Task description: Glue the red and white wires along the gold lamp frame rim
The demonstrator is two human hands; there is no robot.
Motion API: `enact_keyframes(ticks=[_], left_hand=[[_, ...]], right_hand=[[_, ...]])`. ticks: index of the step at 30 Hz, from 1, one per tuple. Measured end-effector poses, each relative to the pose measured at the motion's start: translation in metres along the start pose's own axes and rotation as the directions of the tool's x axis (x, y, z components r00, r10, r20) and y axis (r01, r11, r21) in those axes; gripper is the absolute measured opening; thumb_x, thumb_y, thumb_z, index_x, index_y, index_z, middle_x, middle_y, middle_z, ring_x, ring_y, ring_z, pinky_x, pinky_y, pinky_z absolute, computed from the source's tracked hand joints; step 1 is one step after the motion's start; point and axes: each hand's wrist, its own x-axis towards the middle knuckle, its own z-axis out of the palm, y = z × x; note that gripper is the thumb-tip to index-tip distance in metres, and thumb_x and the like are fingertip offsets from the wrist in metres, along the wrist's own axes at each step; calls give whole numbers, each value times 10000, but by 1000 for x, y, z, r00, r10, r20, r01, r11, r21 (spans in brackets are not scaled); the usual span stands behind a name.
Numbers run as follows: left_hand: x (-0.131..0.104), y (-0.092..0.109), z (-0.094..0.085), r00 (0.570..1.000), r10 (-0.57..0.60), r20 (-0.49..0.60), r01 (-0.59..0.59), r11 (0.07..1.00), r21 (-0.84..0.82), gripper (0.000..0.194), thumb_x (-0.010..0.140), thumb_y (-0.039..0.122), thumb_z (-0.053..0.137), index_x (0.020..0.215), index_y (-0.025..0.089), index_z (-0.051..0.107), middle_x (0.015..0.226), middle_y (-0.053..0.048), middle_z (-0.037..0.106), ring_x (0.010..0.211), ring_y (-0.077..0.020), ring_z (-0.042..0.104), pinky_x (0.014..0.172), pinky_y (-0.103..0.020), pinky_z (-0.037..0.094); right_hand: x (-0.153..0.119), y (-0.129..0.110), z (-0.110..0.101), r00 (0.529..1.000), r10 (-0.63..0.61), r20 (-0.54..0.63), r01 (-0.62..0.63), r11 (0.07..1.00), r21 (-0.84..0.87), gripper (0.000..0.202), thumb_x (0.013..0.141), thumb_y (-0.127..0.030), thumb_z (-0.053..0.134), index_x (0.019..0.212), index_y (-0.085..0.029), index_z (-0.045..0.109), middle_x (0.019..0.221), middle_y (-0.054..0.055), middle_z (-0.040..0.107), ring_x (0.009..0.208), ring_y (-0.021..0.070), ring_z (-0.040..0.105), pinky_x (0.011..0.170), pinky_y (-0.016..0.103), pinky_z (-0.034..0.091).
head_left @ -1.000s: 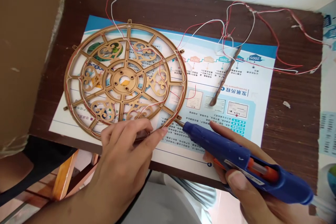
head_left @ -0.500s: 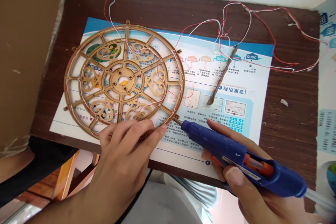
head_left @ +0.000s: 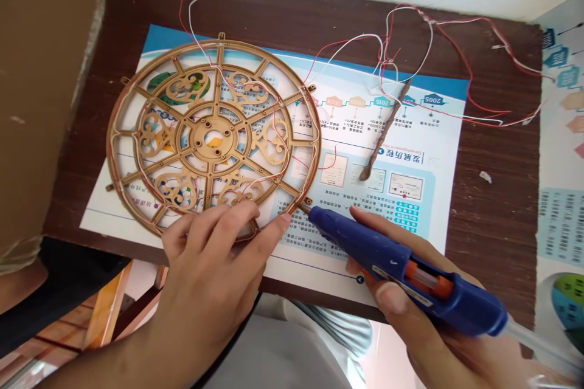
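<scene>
A gold round wheel-shaped frame (head_left: 214, 123) with scroll cut-outs lies flat on a printed sheet (head_left: 292, 258). Thin red and white wires (head_left: 288, 158) run along its rings. At the near rim, my left hand (head_left: 219, 255) grips the frame, its index fingertip pressing beside the wire; the thumb is hidden. My right hand (head_left: 420, 310) is wrapped around a blue hot glue gun (head_left: 365, 240) with an orange inner part. The gun's metal nozzle (head_left: 303, 207) meets the lower right of the rim, close to that fingertip. A clear glue stick (head_left: 524, 335) sticks out of its back.
A thin brown stick (head_left: 381, 140) with a rounded end lies across the sheet. Loose red and white wires (head_left: 429, 30) trail over the dark wooden table (head_left: 493, 243) toward the wall. A brown cardboard panel (head_left: 45, 103) stands at left, a printed sheet (head_left: 561, 213) at right.
The glue gun's nozzle has shifted slightly left and up, further onto the rim. My left hand stays on the frame; the whole view has moved a little.
</scene>
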Motion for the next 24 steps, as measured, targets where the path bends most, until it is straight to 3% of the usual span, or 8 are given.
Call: enact_keyframes(ticks=[6, 12, 19, 24], left_hand=[[4, -2, -3, 999, 52, 13, -52, 998, 19, 325, 1136, 128, 581, 1369, 300, 728, 1288, -50, 791, 1155, -249, 667, 999, -466, 356], [7, -4, -3, 993, 115, 10, -115, 992, 50, 303, 1143, 118, 564, 1365, 263, 710, 1254, -48, 796, 1130, -260, 654, 985, -463, 361], [11, -6, -5, 984, 179, 23, -179, 983, 37, 278, 1147, 116, 570, 1366, 194, 723, 1260, -70, 786, 1156, -255, 625, 990, -453, 379], [10, -10, -3, 984, 178, 8, -178, 984, 3, 295, 1150, 127, 558, 1366, 203, 746, 1240, -58, 790, 1125, -252, 632, 968, -446, 388]], right_hand=[[5, -9, -3, 999, -4, 37, 7, 997, -77, 529, 1080, -347, 688, 1604, -400, 639, 1305, 23, 872, 865, 202, 880, 912, 254, 710], [1, -25, -3, 999, 27, -41, -33, 988, -149, 486, 1072, -466, 708, 1551, -387, 694, 1169, 10, 905, 836, 209, 891, 801, 212, 717], [-1, -37, 1, 996, 75, -38, -81, 977, -196, 528, 1059, -473, 738, 1579, -455, 650, 1353, -42, 862, 1091, 239, 881, 955, 243, 698], [7, -50, 0, 997, 75, -20, -78, 965, -250, 513, 1058, -464, 738, 1565, -436, 659, 1286, -27, 882, 1005, 251, 895, 906, 267, 725]])
